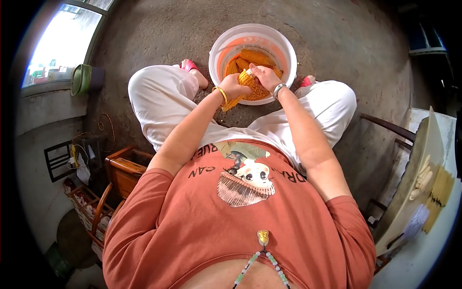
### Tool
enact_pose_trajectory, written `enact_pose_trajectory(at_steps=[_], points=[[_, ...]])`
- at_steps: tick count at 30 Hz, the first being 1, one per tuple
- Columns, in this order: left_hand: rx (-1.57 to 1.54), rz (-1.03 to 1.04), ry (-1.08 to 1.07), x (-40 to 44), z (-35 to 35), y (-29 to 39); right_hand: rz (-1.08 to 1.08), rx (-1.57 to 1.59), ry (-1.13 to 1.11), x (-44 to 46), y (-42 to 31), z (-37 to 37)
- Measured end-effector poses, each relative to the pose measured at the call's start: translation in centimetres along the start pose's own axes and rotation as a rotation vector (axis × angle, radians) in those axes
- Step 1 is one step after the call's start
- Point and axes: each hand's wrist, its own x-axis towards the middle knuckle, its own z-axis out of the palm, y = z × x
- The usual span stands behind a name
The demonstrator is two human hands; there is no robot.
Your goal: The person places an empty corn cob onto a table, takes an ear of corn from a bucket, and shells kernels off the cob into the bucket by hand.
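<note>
An ear of corn with yellow kernels is held at a slant over the near side of a white bucket. My left hand wraps around its middle, and the ear's lower end sticks out below the fingers. At the upper end, where a pale bare patch shows, my right hand presses with closed fingers and thumb. Inside the bucket lie several whole corn ears, with loose kernels near its close wall. The right fingertips are partly hidden.
The bucket stands on a concrete floor between my knees. To the left are a wooden chair, a green container and a window. On the right, a table carries several small items.
</note>
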Motion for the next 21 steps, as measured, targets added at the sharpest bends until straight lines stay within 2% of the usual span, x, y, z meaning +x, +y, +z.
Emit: enact_pose_trajectory(at_steps=[6,11,14,21], points=[[-0.254,-0.029,-0.099,0.3,-0.5,-0.2,0.041,0.129,-0.193,-1.8,-2.4,-0.8],[-0.25,-0.052,-0.151,-0.1,-0.9,0.3,0.091,0.163,-0.219,-1.7,-1.9,-0.7],[-0.185,-0.049,-0.149,0.4,-0.6,-0.3,0.079,0.156,-0.203,-1.1,-0.7,-0.5],[-0.077,-0.028,-0.161,0.8,-0.3,-0.4,-0.055,-0.114,0.025,-0.7,0.4,0.6]])
